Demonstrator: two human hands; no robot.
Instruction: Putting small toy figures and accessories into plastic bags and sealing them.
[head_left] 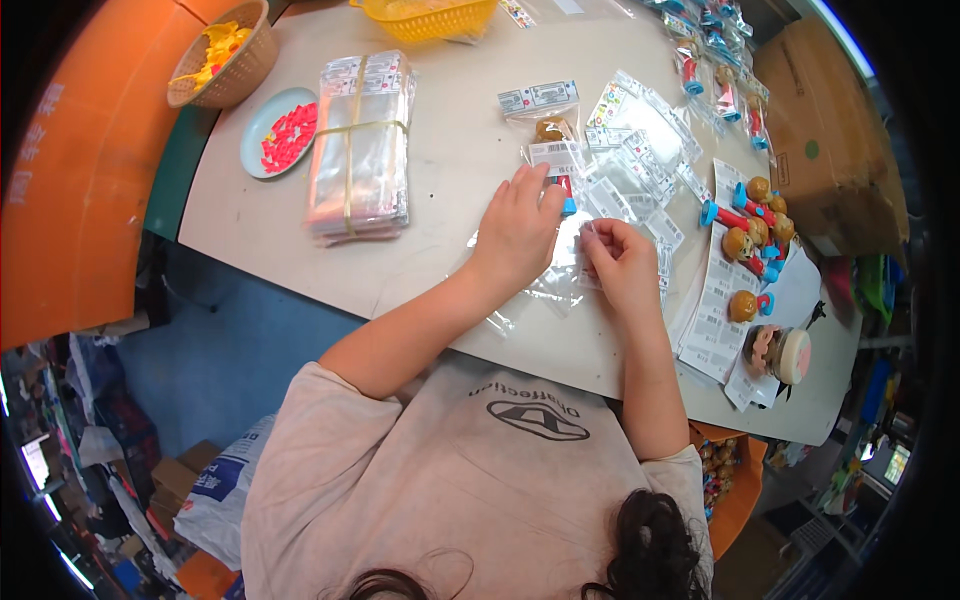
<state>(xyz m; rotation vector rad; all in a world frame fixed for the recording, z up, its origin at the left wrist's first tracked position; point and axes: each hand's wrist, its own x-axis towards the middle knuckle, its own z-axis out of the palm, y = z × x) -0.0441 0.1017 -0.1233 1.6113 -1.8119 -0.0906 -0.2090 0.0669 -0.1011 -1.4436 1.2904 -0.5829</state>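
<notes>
A clear plastic bag with a toy (553, 130) in it lies flat on the table before me. The toy has a brown round head and a red and blue body, and a white barcode label (560, 154) covers its middle. My left hand (518, 225) lies over the bag's lower left part, its fingertips and thumb closed on it by the label's edge and the toy's body. Close by on the right, my right hand (622, 262) pinches thin clear film between thumb and forefinger. Whether that film belongs to the same bag is hard to see.
Left of my hands lies a banded stack of clear bags (362, 160), beside a plate (252, 140) of pink-red pieces. Baskets (262, 70) stand behind. Loose labelled bags (640, 165), brown-headed toys (757, 230), a jar (793, 357) and a cardboard box (835, 130) are on the right.
</notes>
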